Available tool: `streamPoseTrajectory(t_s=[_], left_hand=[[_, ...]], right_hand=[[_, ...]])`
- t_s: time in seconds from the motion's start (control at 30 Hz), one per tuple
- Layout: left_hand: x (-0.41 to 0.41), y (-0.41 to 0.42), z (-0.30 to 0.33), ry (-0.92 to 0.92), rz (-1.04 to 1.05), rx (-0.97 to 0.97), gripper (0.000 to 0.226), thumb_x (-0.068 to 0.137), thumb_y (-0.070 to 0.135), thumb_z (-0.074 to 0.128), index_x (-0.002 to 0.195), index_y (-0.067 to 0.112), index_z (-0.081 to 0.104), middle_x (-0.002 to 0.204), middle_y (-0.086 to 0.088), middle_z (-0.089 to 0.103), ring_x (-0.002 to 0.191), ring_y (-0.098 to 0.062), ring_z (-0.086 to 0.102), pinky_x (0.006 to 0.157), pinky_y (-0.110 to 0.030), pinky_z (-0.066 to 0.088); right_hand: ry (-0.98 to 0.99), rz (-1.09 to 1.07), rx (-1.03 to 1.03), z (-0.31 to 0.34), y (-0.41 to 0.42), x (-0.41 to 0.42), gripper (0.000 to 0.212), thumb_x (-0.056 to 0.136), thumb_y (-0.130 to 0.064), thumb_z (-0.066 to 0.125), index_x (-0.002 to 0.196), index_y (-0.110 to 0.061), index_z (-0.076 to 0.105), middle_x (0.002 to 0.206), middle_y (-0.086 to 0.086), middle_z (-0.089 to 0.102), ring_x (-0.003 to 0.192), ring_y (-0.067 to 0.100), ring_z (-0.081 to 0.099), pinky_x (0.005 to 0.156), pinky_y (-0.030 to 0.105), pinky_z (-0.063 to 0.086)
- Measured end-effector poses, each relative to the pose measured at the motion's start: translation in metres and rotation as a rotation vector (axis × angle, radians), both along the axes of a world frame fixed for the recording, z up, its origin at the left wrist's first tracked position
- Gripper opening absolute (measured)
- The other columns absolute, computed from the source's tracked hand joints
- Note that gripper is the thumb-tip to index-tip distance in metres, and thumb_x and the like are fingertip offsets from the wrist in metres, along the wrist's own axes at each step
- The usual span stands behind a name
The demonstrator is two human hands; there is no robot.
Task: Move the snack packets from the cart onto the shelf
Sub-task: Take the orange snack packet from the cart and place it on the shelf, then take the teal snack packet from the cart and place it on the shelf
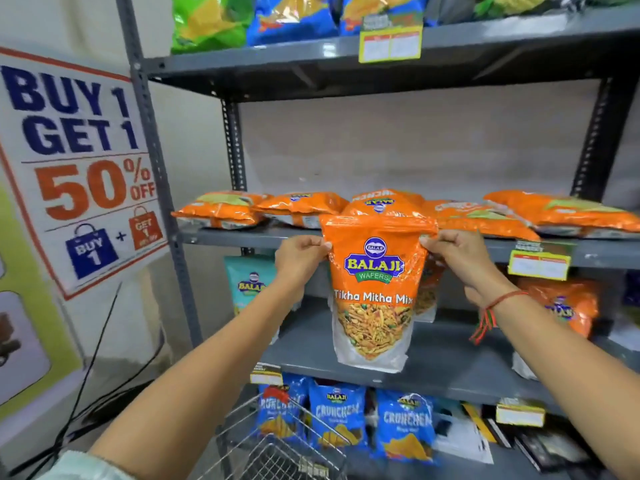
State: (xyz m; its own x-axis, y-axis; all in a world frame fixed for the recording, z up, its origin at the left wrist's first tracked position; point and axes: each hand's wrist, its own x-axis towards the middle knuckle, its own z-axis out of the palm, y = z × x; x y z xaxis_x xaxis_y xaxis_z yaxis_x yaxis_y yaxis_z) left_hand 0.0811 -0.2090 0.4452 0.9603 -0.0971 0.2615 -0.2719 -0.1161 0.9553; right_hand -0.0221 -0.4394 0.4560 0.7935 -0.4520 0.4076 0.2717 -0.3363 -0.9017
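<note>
An orange Balaji "Tikha Mitha Mix" snack packet (375, 289) hangs upright in front of the grey metal shelf (485, 249). My left hand (301, 256) pinches its top left corner and my right hand (460, 258) pinches its top right corner. The packet's top edge is level with the shelf board's front lip. Several similar orange packets (221, 209) lie flat on that board behind it. The wire cart (277, 452) shows at the bottom centre, below my arms.
Blue Crunchex packets (405, 424) stand on the bottom shelf behind the cart. More packets sit on the top shelf (291, 19) and the lower middle board (561, 306). A "Buy 1 Get 1" sign (79, 161) leans at the left, with black cables beneath.
</note>
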Motion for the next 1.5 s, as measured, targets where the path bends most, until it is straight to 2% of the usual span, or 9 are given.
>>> streamPoseTrajectory(t_s=[0.23,0.37,0.67,0.83,0.97,1.1,1.17,1.33,1.5], left_hand=[[0.033,-0.079,-0.076,0.178,-0.01,-0.004,0.015,0.071,0.02,0.071,0.057,0.023,0.071,0.076,-0.005,0.076,0.077,-0.021,0.07,0.084,-0.041,0.058],[0.05,-0.132,-0.114,0.226,0.007,0.008,0.014,0.074,0.026,0.07,0.059,0.024,0.07,0.078,-0.005,0.077,0.075,-0.019,0.068,0.08,-0.034,0.054],[0.089,-0.217,-0.159,0.285,0.025,-0.022,0.031,0.077,0.017,0.072,0.048,0.025,0.065,0.067,0.001,0.07,0.08,-0.027,0.07,0.088,-0.045,0.056],[0.103,-0.237,-0.174,0.284,0.038,-0.003,0.032,0.076,0.02,0.071,0.047,0.032,0.068,0.067,-0.004,0.071,0.082,-0.028,0.071,0.087,-0.046,0.056],[0.114,-0.24,-0.177,0.325,0.031,0.012,0.026,0.077,0.023,0.071,0.051,0.025,0.065,0.077,-0.007,0.075,0.083,-0.027,0.071,0.088,-0.047,0.056],[0.113,-0.226,-0.176,0.346,-0.026,0.012,0.004,0.074,0.023,0.074,0.073,0.025,0.071,0.086,-0.004,0.076,0.091,-0.023,0.07,0.095,-0.044,0.053],[0.104,-0.209,-0.175,0.321,-0.004,-0.01,0.012,0.074,0.023,0.074,0.086,0.024,0.071,0.08,0.004,0.073,0.092,-0.018,0.068,0.096,-0.037,0.052],[0.073,-0.113,-0.173,0.217,0.156,-0.11,0.008,0.072,0.026,0.073,0.078,0.031,0.069,0.077,0.0,0.072,0.075,-0.01,0.064,0.088,-0.033,0.052],[0.028,0.041,-0.167,0.171,0.489,-0.182,0.018,0.078,0.017,0.073,0.094,0.01,0.072,0.081,-0.008,0.072,0.07,-0.009,0.062,0.079,-0.029,0.052]], right_hand=[[0.148,-0.093,0.031,-0.062,-0.07,0.026,0.012,0.08,-0.018,0.069,0.082,-0.006,0.073,0.074,0.003,0.07,0.064,0.008,0.06,0.049,0.006,0.045],[0.24,-0.123,0.018,-0.097,-0.121,0.051,0.015,0.079,-0.023,0.07,0.079,-0.008,0.074,0.077,0.005,0.075,0.072,0.013,0.067,0.069,0.025,0.052],[0.316,-0.164,0.124,-0.147,-0.2,0.095,0.017,0.079,-0.021,0.072,0.089,-0.007,0.072,0.084,0.009,0.072,0.071,0.014,0.065,0.065,0.025,0.046],[0.362,-0.186,0.224,-0.165,-0.219,0.112,0.027,0.077,-0.024,0.074,0.098,-0.007,0.069,0.087,0.01,0.071,0.078,0.018,0.066,0.089,0.037,0.047],[0.355,-0.197,0.291,-0.168,-0.222,0.121,0.022,0.078,-0.022,0.073,0.096,-0.011,0.067,0.096,0.008,0.07,0.081,0.017,0.065,0.075,0.031,0.047],[0.332,-0.208,0.279,-0.172,-0.211,0.126,0.014,0.078,-0.023,0.073,0.089,-0.017,0.067,0.099,0.007,0.069,0.093,0.024,0.063,0.073,0.029,0.046],[0.279,-0.358,0.232,-0.177,-0.197,0.124,0.024,0.075,-0.027,0.074,0.092,-0.012,0.066,0.1,0.009,0.068,0.094,0.024,0.061,0.08,0.031,0.044],[0.0,-0.609,0.107,-0.181,-0.126,0.123,0.046,0.074,-0.041,0.067,0.107,-0.011,0.055,0.113,0.019,0.055,0.101,0.035,0.056,0.092,0.048,0.046],[-0.122,-0.269,0.053,-0.188,0.023,0.119,0.036,0.083,-0.03,0.061,0.112,-0.009,0.057,0.111,0.013,0.061,0.1,0.024,0.054,0.088,0.018,0.038]])
